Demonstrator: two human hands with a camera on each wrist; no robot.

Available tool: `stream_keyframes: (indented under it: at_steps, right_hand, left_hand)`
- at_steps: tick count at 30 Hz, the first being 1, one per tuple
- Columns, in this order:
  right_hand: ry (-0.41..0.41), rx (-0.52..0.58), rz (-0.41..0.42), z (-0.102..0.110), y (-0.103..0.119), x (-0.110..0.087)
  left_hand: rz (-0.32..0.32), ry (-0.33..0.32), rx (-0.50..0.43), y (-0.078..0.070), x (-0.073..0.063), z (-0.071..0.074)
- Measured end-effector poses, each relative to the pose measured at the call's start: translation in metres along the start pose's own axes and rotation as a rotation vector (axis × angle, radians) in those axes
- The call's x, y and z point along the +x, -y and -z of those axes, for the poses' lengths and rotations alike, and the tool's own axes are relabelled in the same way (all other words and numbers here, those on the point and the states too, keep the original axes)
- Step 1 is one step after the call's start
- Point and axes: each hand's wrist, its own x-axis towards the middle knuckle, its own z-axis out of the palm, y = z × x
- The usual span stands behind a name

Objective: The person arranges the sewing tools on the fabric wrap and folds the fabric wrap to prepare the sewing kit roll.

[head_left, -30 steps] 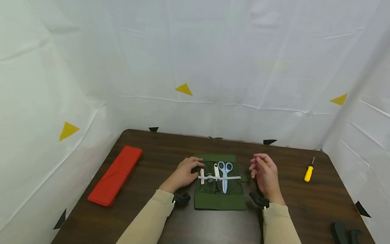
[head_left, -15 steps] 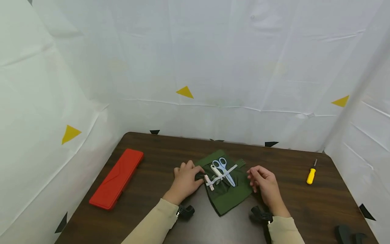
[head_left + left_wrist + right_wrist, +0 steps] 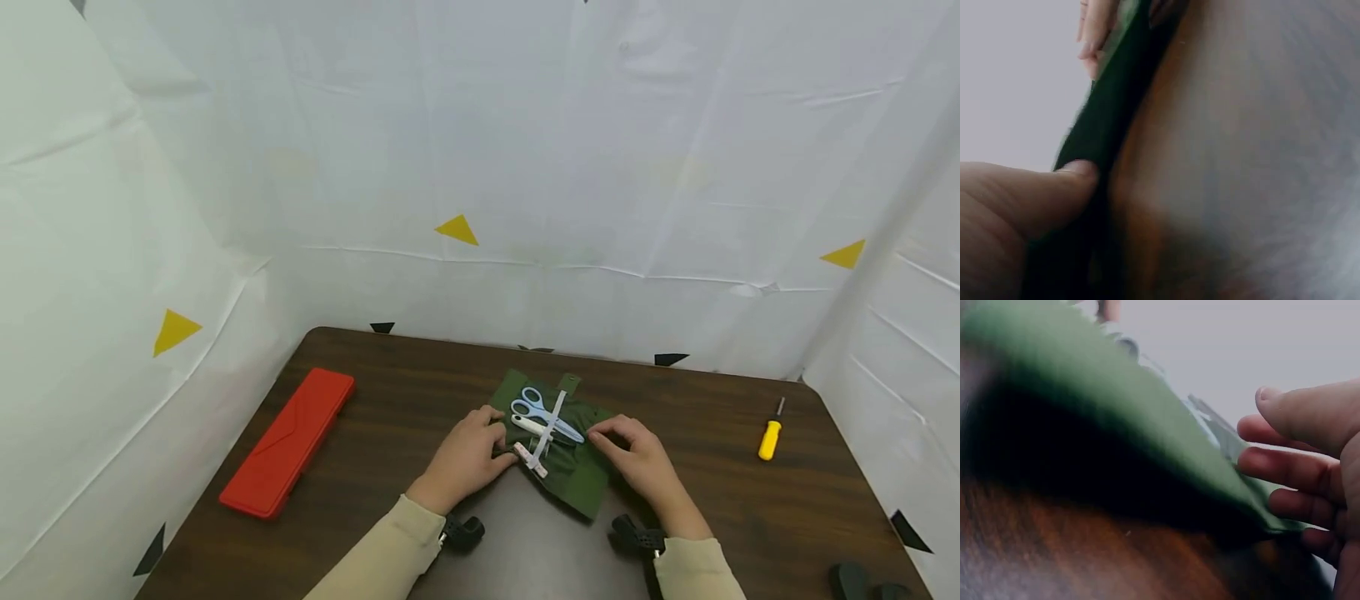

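Observation:
Spread out at the middle of the table is a green cloth tool roll (image 3: 588, 485). A white elastic strap (image 3: 552, 419) holds light-blue scissors (image 3: 534, 407), a white-handled tool (image 3: 531, 426) and a small pink-and-white patterned strip (image 3: 531, 461) on it. My left hand (image 3: 463, 460) pinches its left edge; in the left wrist view the thumb (image 3: 1075, 178) presses on the green cloth. At the opposite side, my right hand (image 3: 647, 467) has its fingertips right by the cloth. The right wrist view shows these fingers (image 3: 1285, 465) loosely bent, with the roll tilted beside them.
A long red case (image 3: 288, 442) lies at the left of the dark wooden table (image 3: 405, 375). Toward the right edge is a yellow-handled screwdriver (image 3: 770, 437). Black objects (image 3: 851, 579) sit at the near right corner. White sheeting (image 3: 540, 167) surrounds the table.
The green tool roll has turned counterclockwise, its tab swinging from the right side to the far side. My left hand has taken hold of its edge; my right hand has come closer to it.

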Motion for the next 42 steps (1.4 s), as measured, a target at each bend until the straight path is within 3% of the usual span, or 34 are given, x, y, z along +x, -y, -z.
stream_keyframes:
  at_steps: [3,7,11,15,18,24,28,31,37,42]
  right_hand:
    - [0.019,0.027,-0.018,0.0,0.001,0.0]
    - [0.064,0.086,-0.02,0.001,0.004,0.0]
    - [0.115,0.127,0.017,0.001,0.004,0.002]
    - [0.174,0.108,0.124,0.001,-0.001,0.004]
    - [0.227,0.095,0.196,0.003,-0.004,0.005]
    - [0.334,0.135,0.187,0.011,-0.003,0.006]
    - [0.357,0.113,0.199,0.013,-0.001,0.005]
    - [0.351,0.113,0.202,0.012,0.0,0.004]
    - [0.337,0.163,0.17,0.014,0.0,0.004]
    - [0.342,0.181,0.161,0.015,-0.004,0.004]
  left_hand:
    - [-0.024,0.063,0.033,-0.001,-0.001,0.004]
    - [-0.03,0.098,0.096,-0.006,-0.002,0.007]
    - [-0.001,0.054,0.162,-0.012,-0.004,0.007]
    - [0.012,-0.02,0.196,-0.015,-0.005,0.007]
    - [0.015,-0.064,0.188,-0.015,-0.004,0.008]
    - [0.024,-0.108,0.086,-0.008,0.0,0.007]
    - [0.03,-0.12,-0.017,0.0,0.002,0.007]
    - [0.012,-0.088,-0.056,0.007,0.002,0.008]
    - [-0.035,0.077,-0.055,0.023,0.002,0.015]
    - [-0.044,0.091,-0.102,0.025,0.003,0.017]
